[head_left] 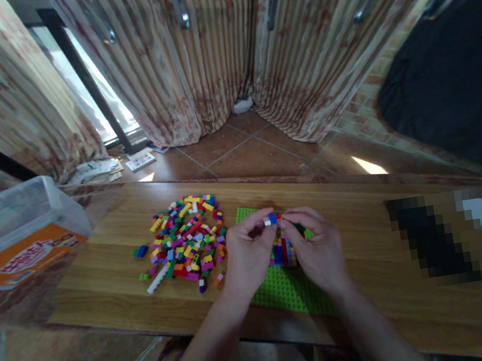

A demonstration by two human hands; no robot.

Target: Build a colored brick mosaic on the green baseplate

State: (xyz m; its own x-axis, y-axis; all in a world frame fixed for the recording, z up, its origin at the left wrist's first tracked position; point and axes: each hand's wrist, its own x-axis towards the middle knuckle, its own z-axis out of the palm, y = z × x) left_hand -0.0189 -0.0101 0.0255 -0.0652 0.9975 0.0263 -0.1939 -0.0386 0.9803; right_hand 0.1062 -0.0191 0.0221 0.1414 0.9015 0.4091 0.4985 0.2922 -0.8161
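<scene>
Both of my hands meet over a green baseplate (284,288) on the wooden table (374,281). My left hand (247,252) and my right hand (317,247) pinch between their fingertips a short strip of small bricks (271,219), white, blue and red. Under the hands a colourful brick build (283,252) stands on the baseplate, partly hidden by the fingers. A pile of loose small bricks (186,237) in many colours lies just left of the baseplate.
A clear plastic box with an orange label (18,238) stands at the table's left end. A long white brick (158,279) and a blue brick (141,251) lie beside the pile. A blurred dark object (430,236) sits at the right. Curtains hang behind.
</scene>
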